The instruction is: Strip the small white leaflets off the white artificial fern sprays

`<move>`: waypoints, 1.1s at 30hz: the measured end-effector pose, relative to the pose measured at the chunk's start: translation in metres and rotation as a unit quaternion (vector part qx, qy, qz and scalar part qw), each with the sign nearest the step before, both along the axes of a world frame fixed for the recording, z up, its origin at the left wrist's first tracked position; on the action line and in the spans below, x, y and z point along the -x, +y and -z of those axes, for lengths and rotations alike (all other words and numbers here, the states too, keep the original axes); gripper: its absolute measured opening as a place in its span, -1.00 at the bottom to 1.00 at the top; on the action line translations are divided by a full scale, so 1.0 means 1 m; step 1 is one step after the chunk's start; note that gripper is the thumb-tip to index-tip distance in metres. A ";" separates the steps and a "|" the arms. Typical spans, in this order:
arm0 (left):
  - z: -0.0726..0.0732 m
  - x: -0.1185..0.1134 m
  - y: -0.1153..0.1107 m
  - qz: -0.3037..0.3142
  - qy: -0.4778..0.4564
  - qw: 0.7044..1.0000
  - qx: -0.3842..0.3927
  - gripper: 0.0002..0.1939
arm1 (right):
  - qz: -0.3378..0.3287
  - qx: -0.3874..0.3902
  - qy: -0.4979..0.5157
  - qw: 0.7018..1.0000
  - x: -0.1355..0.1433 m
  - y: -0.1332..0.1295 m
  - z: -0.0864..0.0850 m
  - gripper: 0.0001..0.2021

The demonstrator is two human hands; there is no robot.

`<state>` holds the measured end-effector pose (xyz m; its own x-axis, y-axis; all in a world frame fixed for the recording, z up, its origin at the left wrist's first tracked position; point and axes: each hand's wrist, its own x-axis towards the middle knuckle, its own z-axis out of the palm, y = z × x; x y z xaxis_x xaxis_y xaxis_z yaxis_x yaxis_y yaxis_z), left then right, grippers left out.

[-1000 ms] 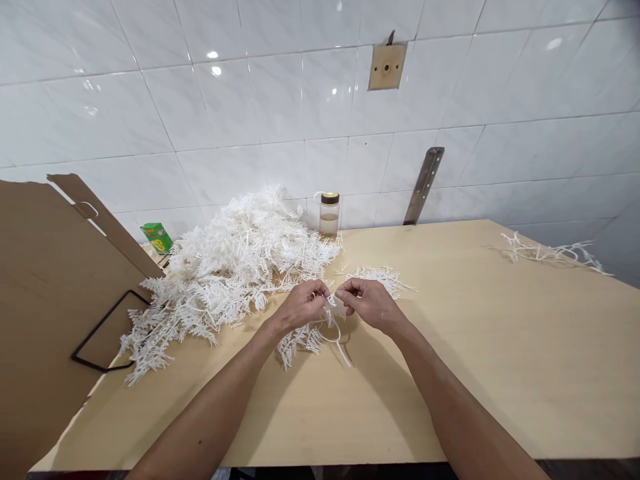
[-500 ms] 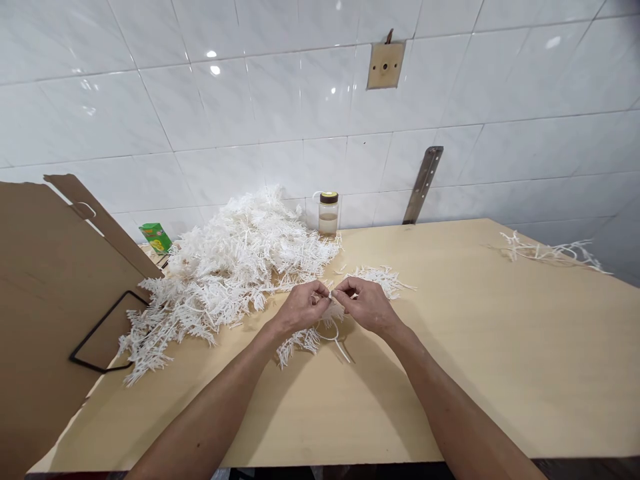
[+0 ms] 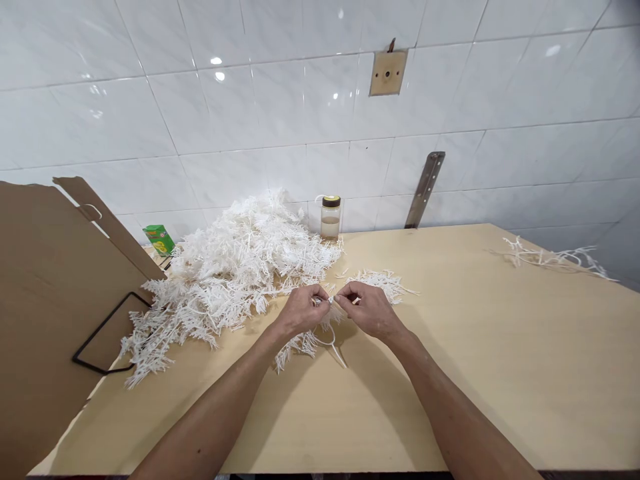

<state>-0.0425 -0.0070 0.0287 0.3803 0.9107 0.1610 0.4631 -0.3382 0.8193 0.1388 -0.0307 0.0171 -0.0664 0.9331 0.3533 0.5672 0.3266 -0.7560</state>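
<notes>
My left hand (image 3: 303,309) and my right hand (image 3: 369,309) meet fingertip to fingertip above the table. Each pinches the same white plastic branch sprig (image 3: 303,347), whose feathery tips and thin curved stem hang below the hands. The exact spot between the fingertips is too small to make out. Just behind my right hand lies a small bunch of loose white sprig pieces (image 3: 387,285). To the left rises a large heap of white branch sprigs (image 3: 240,253).
A lidded bottle (image 3: 330,220) stands by the tiled wall, right of the heap. Beyond the heap is a green box (image 3: 159,240). Cardboard (image 3: 55,300) and a black wire frame (image 3: 95,333) border the left side. Bare white stems (image 3: 555,257) lie on the table (image 3: 500,373) at far right.
The stem hanging under my hands has swung slightly to the left. Both hands keep their pinch in nearly the same place, and the view has tilted a little.
</notes>
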 end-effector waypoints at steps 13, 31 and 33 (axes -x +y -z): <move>-0.009 -0.001 -0.003 0.014 -0.048 0.993 0.108 -0.91 | -0.058 0.010 0.005 0.998 -0.007 0.001 0.003 -0.84; -0.009 0.004 -0.001 0.060 -0.130 0.953 0.267 -0.70 | -0.043 -0.048 -0.019 0.998 -0.011 0.002 0.001 -0.84; -0.010 0.004 -0.001 0.060 -0.136 0.950 0.275 -0.71 | -0.043 -0.053 -0.028 0.997 -0.011 0.003 0.001 -0.84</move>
<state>-0.0467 -0.0081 0.0389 0.4984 0.8388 -0.2193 0.1949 0.1380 0.9711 0.1501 -0.0282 0.0156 -0.1669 0.8808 0.4430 0.5747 0.4521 -0.6822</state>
